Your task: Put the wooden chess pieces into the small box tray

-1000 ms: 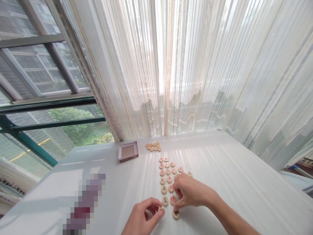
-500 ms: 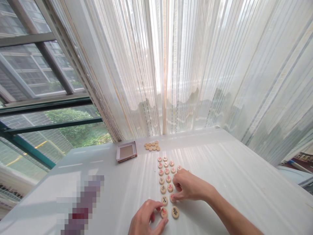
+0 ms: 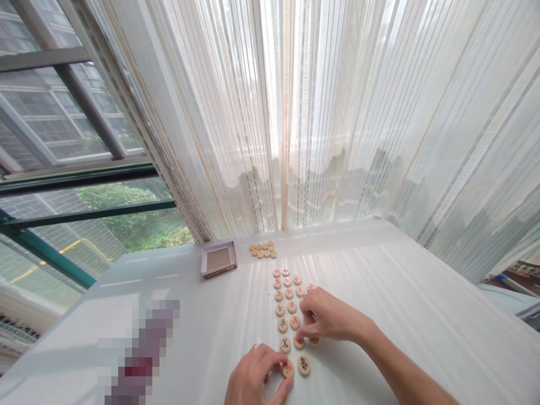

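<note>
Round wooden Chinese chess pieces with red or black characters stand in rough columns on the white table. My left hand is at the near end, thumb and index finger closed around the edges of a red-marked piece. A black-marked piece lies just right of it. My right hand is bent over the right-hand columns, fingers curled and hiding some pieces. Its thumb touches a red-marked piece. Another piece shows partly beneath that hand. Its fingertips are hidden.
A shallow open box sits at the back left. To its right is a cluster of several blank-looking wooden discs. Sheer striped curtains hang behind the table, with a window at the left. A blurred patch covers the left of the table.
My left hand has slid its red-marked piece slightly right, nearer the black-marked one. My right hand has shifted slightly, and a piece beneath it now shows. The view has moved a little.
</note>
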The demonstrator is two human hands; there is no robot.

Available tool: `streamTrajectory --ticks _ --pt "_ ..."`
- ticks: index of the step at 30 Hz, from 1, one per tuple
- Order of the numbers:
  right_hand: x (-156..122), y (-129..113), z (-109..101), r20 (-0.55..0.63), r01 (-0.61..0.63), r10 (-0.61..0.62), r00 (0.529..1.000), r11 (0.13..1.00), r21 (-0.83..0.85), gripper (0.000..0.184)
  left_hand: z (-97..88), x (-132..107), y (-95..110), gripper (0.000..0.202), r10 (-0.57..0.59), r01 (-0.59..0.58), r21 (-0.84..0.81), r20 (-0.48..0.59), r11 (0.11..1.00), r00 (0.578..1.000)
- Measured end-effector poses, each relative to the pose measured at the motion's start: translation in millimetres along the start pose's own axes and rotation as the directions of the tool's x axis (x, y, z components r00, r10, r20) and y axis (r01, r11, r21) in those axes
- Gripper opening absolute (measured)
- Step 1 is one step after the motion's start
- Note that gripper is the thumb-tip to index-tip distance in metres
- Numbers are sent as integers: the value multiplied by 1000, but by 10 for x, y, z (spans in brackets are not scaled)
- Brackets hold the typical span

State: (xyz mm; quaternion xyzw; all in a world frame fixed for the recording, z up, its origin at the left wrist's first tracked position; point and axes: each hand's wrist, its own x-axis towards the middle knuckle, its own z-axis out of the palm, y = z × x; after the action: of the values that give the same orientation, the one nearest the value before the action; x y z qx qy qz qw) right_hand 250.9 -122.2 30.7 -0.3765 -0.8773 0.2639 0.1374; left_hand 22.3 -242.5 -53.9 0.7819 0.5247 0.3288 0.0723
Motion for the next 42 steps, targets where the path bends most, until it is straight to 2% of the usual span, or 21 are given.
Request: streamTrajectory --ticks 4,8,13,17,20,22,24,29,32,37,42 --pt "23 82 -44 -121 -14 14 993 1000 3 48 -31 9 15 17 -19 19 3 21 1000 1000" --pt "58 235 -98 -260 -43 51 964 998 39 41 -14 8 -15 20 -24 24 13 39 1000 999" --pt "135 503 -106 -436 -94 136 889 989 115 40 25 -19 -35 29 -72 72 -4 65 997 995" --pt "208 720 -59 -525 -133 223 821 970 204 42 -138 49 20 27 -131 143 -81 135 986 982" --pt "251 853 -35 -556 -146 276 784 953 266 45 -360 286 -4 14 -122 160 -152 228 975 966" --pt "271 919 -28 -573 -156 312 758 939 305 48 -472 547 -103 17 -134 165 -147 205 975 970" --pt "282 960 -21 -583 -165 345 736 926 339 50 -509 860 -270 22 -143 157 -93 139 983 980" --pt "289 964 8 -590 -164 376 715 910 381 51 -310 1591 -735 25 -126 125 65 2 990 992" --pt "299 950 21 -589 -156 376 716 908 389 51 -143 1880 -847 26 -62 62 132 -1 989 998" --pt "315 948 26 -582 -152 377 720 905 397 50 51 2143 -859 22 44 -60 200 84 978 995" --pt "313 946 30 -576 -164 383 722 903 396 52 86 2245 -1050 37 -27 13 275 47 961 999"
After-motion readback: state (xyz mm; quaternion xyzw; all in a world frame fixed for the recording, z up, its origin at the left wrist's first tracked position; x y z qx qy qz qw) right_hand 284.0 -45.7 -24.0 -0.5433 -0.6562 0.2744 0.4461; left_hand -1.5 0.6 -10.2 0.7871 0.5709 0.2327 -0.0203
